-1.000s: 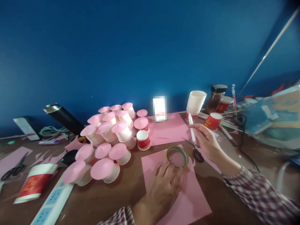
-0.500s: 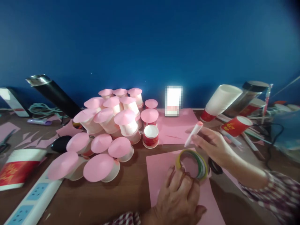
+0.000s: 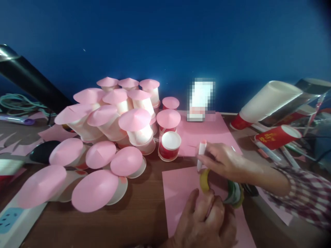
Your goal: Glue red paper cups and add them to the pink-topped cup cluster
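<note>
A sheet of pink paper [image 3: 177, 193] lies on the brown table in front of me. On it rests a roll of tape [image 3: 205, 181], its yellow rim at the left and green and white parts at the right. My left hand [image 3: 205, 218] has its fingers bent around the roll's near side, gripping it. My right hand [image 3: 229, 163] pinches a white marker [image 3: 202, 154] with a pinkish-orange end up. That marker stands nearly upright beside the roll's far left edge, its lower end near the paper's top edge.
Left are many paper cups with pink cone tops [image 3: 136, 119]. An uncovered red cup [image 3: 170, 146] stands beside them. A power strip [image 3: 15, 217] is front left. Stacked white cups [image 3: 270, 101] and a fallen red cup [image 3: 279, 136] lie right. A blurred bright object [image 3: 200, 100] stands behind.
My right hand has brought the marker left and down toward the paper's edge, now more upright. My left hand remains at the tape roll. The whole view has shifted and come closer.
</note>
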A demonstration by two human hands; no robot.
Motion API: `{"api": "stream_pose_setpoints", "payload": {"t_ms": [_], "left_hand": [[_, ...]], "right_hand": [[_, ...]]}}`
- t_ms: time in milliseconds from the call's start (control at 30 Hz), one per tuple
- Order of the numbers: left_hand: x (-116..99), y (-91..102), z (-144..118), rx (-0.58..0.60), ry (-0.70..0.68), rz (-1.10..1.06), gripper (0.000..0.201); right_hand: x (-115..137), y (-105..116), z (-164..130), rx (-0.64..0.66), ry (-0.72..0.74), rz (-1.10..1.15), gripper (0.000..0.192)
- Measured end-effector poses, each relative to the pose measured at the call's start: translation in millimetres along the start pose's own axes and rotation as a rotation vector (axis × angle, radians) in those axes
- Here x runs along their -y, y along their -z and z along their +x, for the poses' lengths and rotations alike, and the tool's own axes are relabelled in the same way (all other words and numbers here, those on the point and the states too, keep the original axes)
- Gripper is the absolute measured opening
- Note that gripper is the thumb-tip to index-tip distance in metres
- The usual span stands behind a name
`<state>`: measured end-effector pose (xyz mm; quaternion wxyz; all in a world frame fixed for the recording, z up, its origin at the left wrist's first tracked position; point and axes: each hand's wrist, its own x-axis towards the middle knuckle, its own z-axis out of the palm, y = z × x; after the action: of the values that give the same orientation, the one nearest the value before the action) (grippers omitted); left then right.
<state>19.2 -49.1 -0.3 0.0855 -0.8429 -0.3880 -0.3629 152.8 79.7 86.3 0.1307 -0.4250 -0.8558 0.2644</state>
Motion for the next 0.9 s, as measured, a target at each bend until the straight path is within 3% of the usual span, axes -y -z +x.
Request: {"api": "stream_pose_setpoints", "payload": {"t_ms": [267,533,900], "left_hand": [[-1.8,1.3,-2.6,0.02,0.016,-0.011,0.03],[-2.5,1.5,-0.7,-0.002,0.028,-0.018,0.026],[-3.4,2.7,0.9,0.014,0.048,-0.044,0.025]], "right_hand": [[2.0,3.7,2.4,0.095,0.079,-0.047,0.022],[8.7,2.0,6.4,0.155,0.111,-0.271,0.024],[7.6,-3.0,10.2,0.258,0.114,-0.263,0.021]]}}
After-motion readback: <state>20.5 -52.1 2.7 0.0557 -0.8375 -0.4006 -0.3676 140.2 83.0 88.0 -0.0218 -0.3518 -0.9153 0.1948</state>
